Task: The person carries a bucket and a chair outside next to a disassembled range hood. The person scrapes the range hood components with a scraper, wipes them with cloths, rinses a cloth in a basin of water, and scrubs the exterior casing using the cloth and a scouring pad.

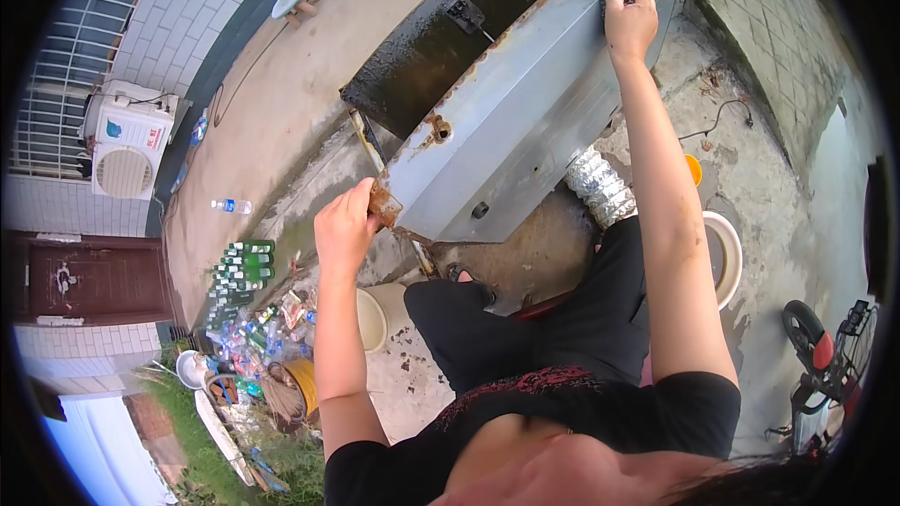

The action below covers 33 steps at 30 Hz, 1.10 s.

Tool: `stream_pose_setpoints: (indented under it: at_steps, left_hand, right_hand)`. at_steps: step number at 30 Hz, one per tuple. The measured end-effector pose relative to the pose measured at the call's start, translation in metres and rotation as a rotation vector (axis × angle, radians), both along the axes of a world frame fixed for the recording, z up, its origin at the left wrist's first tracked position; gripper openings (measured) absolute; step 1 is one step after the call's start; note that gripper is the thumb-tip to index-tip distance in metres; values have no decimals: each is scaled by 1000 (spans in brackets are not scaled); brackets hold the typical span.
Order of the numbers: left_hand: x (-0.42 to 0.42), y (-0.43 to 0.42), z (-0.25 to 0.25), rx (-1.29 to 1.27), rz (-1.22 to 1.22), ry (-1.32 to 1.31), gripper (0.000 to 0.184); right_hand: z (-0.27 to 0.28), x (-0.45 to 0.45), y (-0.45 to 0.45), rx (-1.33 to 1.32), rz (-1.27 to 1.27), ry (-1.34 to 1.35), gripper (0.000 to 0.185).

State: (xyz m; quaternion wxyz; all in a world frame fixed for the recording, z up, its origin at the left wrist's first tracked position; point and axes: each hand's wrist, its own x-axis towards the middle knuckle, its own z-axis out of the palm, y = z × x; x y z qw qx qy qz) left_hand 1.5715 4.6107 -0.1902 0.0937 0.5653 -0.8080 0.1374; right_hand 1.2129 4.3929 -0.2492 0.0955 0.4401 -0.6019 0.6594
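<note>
A large grey metal range hood (506, 122), with rust along its upper edge, lies tilted in front of me. My left hand (342, 230) is closed on its rusty near-left corner (384, 204). Far up on the hood's right end, my right hand (631, 26) presses against the metal with curled fingers. Between them shows a bit of a dark scrubber (604, 6), mostly hidden by the hand. Behind the hood's upper edge is a dark, greasy, wet-looking panel (412, 66).
A silver foil duct (600, 187) lies below the hood. A white basin (731, 258) and an orange bowl (693, 170) are at right; a pale bucket (372, 320) stands by my left arm. Green bottles (246, 267) and a bicycle (816, 365) are farther off.
</note>
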Motion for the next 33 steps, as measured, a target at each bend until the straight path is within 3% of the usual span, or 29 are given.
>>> stream_pose_setpoints:
  at_steps: [2,6,9,10,13,15,17,19,21,23,26,29,31,33]
  left_hand:
    - [-2,-2,2,-20,-23,9,52]
    - [1,-2,0,-3,23,1,50]
    - [1,-1,-1,-15,15,15,50]
    - [1,-1,-1,-18,9,15,49]
    - [-2,-1,0,-18,6,20,49]
    - [-3,-1,2,10,22,24,49]
    - [0,-1,1,1,15,8,49]
    - [-1,-2,0,-14,10,7,50]
    - [1,-1,0,-15,1,14,50]
    - [1,-1,0,-19,9,21,49]
    - [-2,0,2,-5,5,25,48]
    - [-2,-4,2,-43,-34,38,46]
    - [0,-3,-1,-45,-33,35,46]
    - [0,-1,0,-36,-28,47,47]
  right_hand:
    - [0,-3,-6,78,-151,-23,17]
    - [-3,93,107,-136,313,60,19]
    - [-30,126,154,-305,666,344,24]
    - [-31,115,143,-284,642,292,25]
    - [-30,59,83,-166,202,140,17]
    - [-31,49,72,-76,95,88,15]
    - [-23,81,101,-57,102,-23,15]
    - [-29,123,146,-100,347,18,21]
    - [-36,140,171,-261,601,302,24]
    - [-35,116,147,-257,589,285,24]
    - [-32,55,83,-50,166,49,13]
    - [-22,65,88,24,49,43,13]
    - [-17,108,126,-65,241,87,19]
    - [-11,145,168,-242,674,352,24]
